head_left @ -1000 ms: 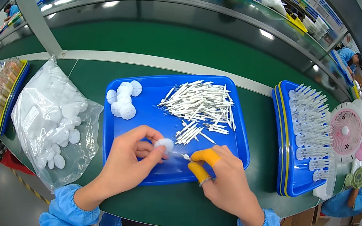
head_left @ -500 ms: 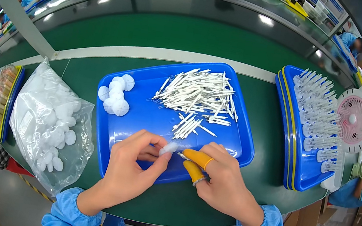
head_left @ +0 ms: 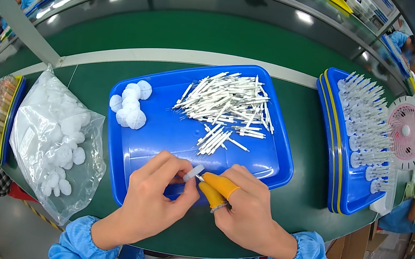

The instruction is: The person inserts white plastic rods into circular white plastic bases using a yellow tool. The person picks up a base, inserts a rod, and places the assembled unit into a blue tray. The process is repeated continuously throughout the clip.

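Okay, pinching a white disc (head_left: 193, 174) in the left hand (head_left: 156, 194) at 6 o'clock over the blue tray (head_left: 171, 137), plus a slim stick (head_left: 200, 177) in the yellow-cotted right hand (head_left: 245, 203), up against the disc, with more discs (head_left: 129, 105) at 10 o'clock and heaped sticks (head_left: 225, 100) at 1

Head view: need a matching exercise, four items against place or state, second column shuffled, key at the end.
Column 1
1. Left hand
2. Right hand
3. Clear plastic bag
4. Pink-and-white fan

Column 2
A. To the right of the stacked trays
B. Pinching a white disc between thumb and fingers
C. To the left of the middle blue tray
D. Wearing yellow finger covers

Right pairs: 1-B, 2-D, 3-C, 4-A
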